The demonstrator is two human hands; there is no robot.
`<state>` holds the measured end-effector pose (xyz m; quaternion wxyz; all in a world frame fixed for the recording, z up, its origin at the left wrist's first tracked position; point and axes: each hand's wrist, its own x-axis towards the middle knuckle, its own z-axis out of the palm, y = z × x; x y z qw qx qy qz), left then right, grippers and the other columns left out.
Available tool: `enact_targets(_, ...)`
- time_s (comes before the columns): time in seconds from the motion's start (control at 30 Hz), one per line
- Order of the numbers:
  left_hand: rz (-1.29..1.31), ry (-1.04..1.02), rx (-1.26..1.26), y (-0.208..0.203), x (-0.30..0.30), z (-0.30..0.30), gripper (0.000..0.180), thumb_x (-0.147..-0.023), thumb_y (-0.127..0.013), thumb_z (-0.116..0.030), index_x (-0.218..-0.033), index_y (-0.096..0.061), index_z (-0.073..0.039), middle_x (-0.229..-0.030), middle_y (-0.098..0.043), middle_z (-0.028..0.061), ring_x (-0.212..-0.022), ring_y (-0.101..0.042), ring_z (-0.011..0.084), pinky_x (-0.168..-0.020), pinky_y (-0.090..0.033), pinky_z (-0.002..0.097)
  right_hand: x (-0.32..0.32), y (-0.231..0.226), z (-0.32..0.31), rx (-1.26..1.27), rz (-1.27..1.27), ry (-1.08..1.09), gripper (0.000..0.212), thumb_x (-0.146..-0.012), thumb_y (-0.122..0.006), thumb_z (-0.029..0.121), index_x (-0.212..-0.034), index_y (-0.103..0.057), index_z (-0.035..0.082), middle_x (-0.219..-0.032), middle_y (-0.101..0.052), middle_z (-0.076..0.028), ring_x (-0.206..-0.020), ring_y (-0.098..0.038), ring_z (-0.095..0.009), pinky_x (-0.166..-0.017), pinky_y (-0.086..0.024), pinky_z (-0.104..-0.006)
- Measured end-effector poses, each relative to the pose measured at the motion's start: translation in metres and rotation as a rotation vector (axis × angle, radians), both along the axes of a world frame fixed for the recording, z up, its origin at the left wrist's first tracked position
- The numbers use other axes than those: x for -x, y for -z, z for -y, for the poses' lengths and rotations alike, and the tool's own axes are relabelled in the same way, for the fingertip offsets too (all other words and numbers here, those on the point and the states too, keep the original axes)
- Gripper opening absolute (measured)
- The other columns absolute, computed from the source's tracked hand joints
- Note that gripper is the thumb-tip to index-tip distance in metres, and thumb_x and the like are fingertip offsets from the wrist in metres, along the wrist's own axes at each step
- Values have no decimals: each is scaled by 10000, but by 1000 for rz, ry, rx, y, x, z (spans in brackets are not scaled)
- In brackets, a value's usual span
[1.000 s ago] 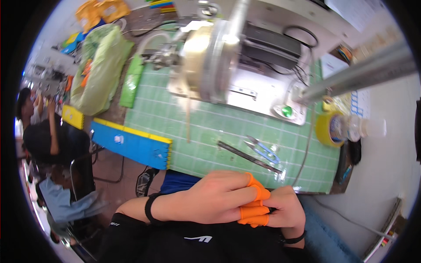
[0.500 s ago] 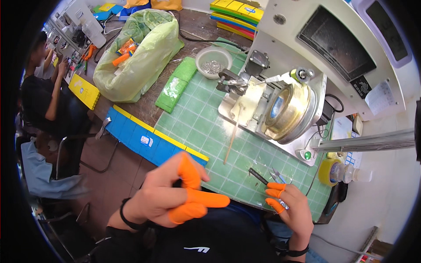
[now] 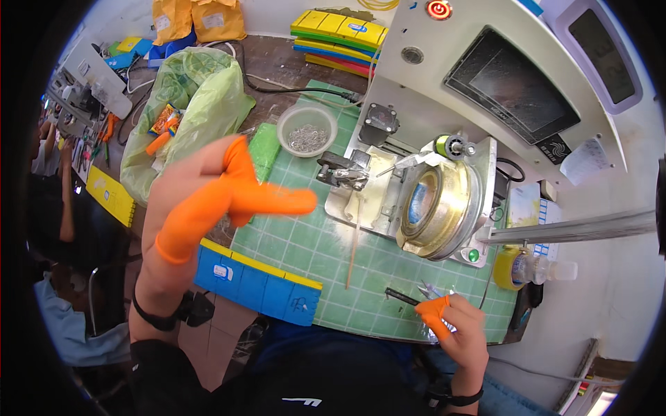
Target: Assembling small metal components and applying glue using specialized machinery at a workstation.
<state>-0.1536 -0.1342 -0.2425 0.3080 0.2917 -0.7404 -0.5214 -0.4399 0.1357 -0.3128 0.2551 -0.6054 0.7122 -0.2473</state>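
Along the table's (image 3: 270, 55) front edge, toward the right corner, the right hand (image 3: 459, 327) pinches a slim black tool (image 3: 401, 297); farther left, the left hand (image 3: 186, 191) hovers, its grasp impossible to tell

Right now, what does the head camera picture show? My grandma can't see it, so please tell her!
A person's left hand, in orange finger covers, points right; the right hand touches a dark, slim tool on a green gridded mat. Beyond stand a bowl of small metal bits and a white machine with a gold-coloured wheel.
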Motion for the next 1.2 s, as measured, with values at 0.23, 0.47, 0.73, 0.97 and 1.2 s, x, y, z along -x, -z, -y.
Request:
enact_targets(0.23,-187,225,371,22,40,47,456,-1058,-539,-334,-968,-764,51,-729,-548,37,-623,-494,134,-596,-364,285,-41,-15,68,202,544,-261,253,-837,-791,166,-1052,-767,35,-1034,-742,-106,-803,-687,-273,-694,-531,-325)
enact_targets(0.47,51,175,114,15,71,56,385,-1098,-471,-277,-1187,-722,1,-770,-577,30,-684,-547,143,-687,-432,284,-81,19,121,282,1056,-132,319,-1057,-563,287,-1196,-611,4,-1131,-669,-141,-823,-647,-194,-736,-515,-324)
enact_targets(0.73,143,382,413,47,80,60,346,-1084,-452,-234,-1177,-694,-6,-914,-671,120,-825,-662,257,-744,-521,355,-109,53,159,516,1093,407,371,-1076,-516,277,-1348,-416,46,-1066,-512,-43,-914,-481,-113,-896,-434,-325)
enact_targets(0.97,58,232,213,50,81,58,358,-1084,-469,-290,-1231,-635,-9,-941,-729,121,-851,-702,243,-787,-534,332,-105,38,195,580,1039,446,250,-1082,-520,164,-1302,-508,46,-1115,-515,-12,-959,-462,-92,-909,-388,-294)
enact_targets(1.2,57,225,211,51,79,53,338,-1073,-506,-277,-1224,-637,-4,-954,-739,120,-868,-709,227,-797,-540,331,-108,60,186,692,1154,464,116,-1088,-500,112,-1196,-512,70,-1078,-499,-14,-934,-475,-106,-879,-414,-292)
